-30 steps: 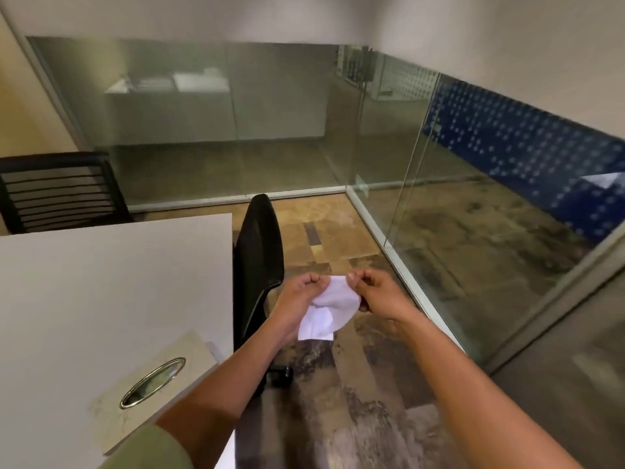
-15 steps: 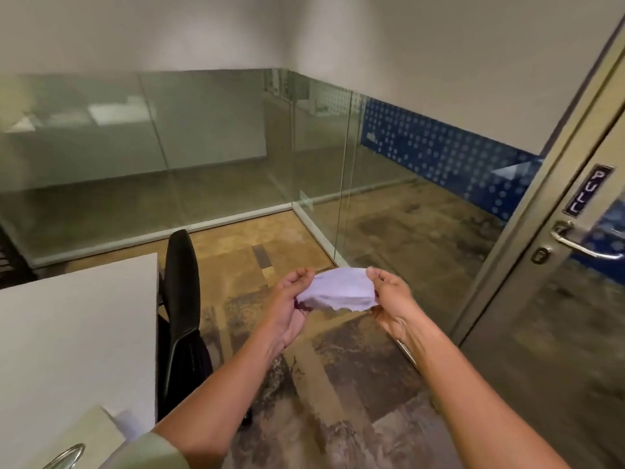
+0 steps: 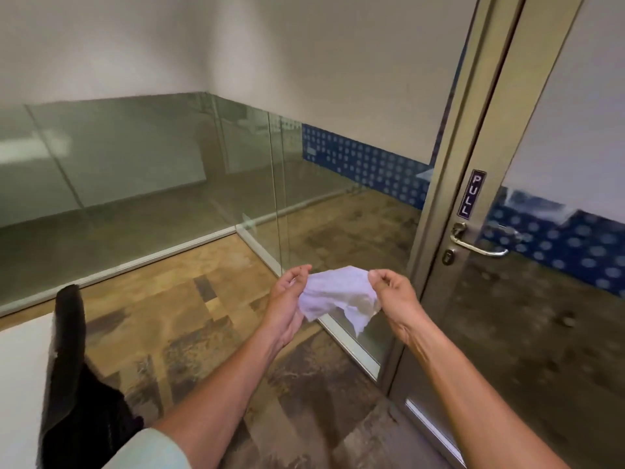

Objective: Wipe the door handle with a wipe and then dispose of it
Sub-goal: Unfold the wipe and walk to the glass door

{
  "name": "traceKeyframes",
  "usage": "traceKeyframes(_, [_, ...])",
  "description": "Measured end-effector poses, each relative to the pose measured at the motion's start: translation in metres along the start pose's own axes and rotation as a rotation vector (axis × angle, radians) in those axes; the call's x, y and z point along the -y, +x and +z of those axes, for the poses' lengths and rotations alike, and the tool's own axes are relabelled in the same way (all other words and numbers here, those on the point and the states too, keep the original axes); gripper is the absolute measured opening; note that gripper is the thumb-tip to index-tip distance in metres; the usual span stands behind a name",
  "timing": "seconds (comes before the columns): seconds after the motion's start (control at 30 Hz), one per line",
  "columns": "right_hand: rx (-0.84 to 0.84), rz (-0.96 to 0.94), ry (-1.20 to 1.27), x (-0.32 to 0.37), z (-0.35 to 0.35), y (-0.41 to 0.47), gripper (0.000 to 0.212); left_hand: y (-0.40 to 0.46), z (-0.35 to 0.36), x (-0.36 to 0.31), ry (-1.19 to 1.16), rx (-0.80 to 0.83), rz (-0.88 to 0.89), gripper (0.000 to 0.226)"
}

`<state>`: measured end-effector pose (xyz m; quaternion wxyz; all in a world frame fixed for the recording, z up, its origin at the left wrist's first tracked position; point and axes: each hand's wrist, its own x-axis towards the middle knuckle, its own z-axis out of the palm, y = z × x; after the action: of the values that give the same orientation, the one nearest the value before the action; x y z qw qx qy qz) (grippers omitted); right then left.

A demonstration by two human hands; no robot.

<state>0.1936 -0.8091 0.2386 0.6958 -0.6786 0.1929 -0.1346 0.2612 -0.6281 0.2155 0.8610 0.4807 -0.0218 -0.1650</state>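
A thin white wipe [image 3: 338, 296] hangs spread between both hands at the middle of the view. My left hand [image 3: 287, 299] pinches its left edge and my right hand [image 3: 394, 296] pinches its right edge. A silver lever door handle [image 3: 478, 243] sits on the metal-framed glass door [image 3: 500, 130] at the right, above and to the right of my right hand, apart from it. A small "PULL" label [image 3: 471, 194] is fixed above the handle and a keyhole [image 3: 448, 256] lies just below it.
Glass partition walls [image 3: 169, 170] run along the back and meet at a corner. A black office chair [image 3: 72, 367] stands at the lower left beside a white table [image 3: 20, 384]. Patterned brown floor tiles [image 3: 189, 316] lie between the chair and the door.
The view has swung right, bringing the door and its handle into sight while the table slid off left. Both hands have kept hold of the wipe and spread it wider.
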Motion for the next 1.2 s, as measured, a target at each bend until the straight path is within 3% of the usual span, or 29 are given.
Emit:
traceKeyframes(0.17, [-0.193,-0.062,0.012,0.005,-0.050,0.018,0.015,0.023,0.053,0.031,0.260,0.008,0.027,0.006])
traceKeyframes(0.27, [-0.251,-0.062,0.021,0.007,-0.078,0.025,0.009,0.033,0.072,0.046,0.265,0.060,0.002,0.025])
traceKeyframes(0.43, [-0.285,-0.015,0.107,0.009,-0.123,0.034,0.007,0.050,0.093,0.073,0.169,0.138,-0.291,0.048])
traceKeyframes(0.6, [-0.264,-0.012,0.069,0.006,-0.156,0.039,0.024,0.067,0.112,0.092,0.357,0.223,-0.465,0.053])
traceKeyframes(0.73, [-0.352,-0.025,-0.058,0.000,-0.172,0.045,0.033,0.091,0.130,0.106,0.304,0.169,-0.415,0.044])
traceKeyframes(0.87, [-0.376,0.014,-0.077,-0.005,-0.175,0.057,0.042,0.120,0.155,0.117,0.271,0.136,-0.255,0.027])
traceKeyframes(0.97, [-0.441,0.020,-0.015,-0.009,-0.172,0.072,0.043,0.143,0.173,0.122,0.408,0.175,-0.132,0.016])
traceKeyframes(1.1, [-0.549,-0.009,0.013,-0.006,-0.170,0.090,0.024,0.175,0.192,0.121,0.506,0.288,-0.025,0.039])
traceKeyframes(1.2, [-0.605,-0.034,-0.049,-0.003,-0.168,0.100,0.037,0.201,0.201,0.112,0.438,0.415,-0.084,0.045])
